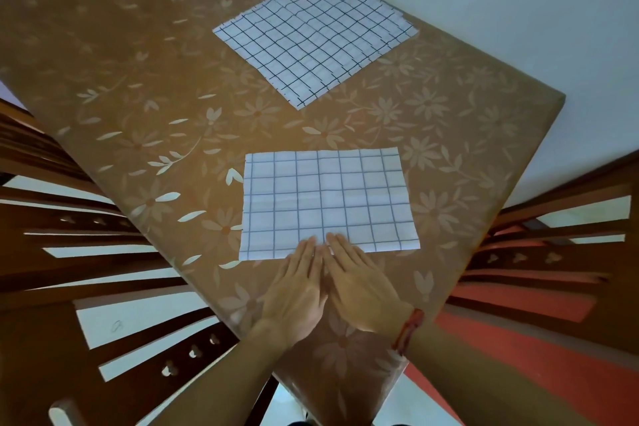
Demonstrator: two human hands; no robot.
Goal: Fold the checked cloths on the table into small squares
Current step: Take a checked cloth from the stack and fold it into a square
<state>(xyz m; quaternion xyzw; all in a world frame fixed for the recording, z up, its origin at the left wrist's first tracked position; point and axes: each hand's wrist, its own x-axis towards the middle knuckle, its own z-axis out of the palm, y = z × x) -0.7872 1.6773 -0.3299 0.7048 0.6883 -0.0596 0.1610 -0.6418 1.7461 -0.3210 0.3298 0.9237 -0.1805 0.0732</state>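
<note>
We saw 2 hands flat on the near edge of the near checked cloth (pixel 326 204), side by side and touching at the index fingers. The left hand (pixel 297 290) lay palm down, fingers straight and pressed together, tips on the cloth's near edge. The right hand (pixel 359 282) matched it, fingers straight and close, angled in toward the left one; a red thread band (pixel 409 330) sat on that wrist. Both forearms came in from the near side. The near cloth lay as a rectangle on the brown flowered table (pixel 138 86), near end. A 2nd checked cloth (pixel 313 36) lay flat at the far right, well apart. Wooden chairs (pixel 86 252) stood on both sides.
</note>
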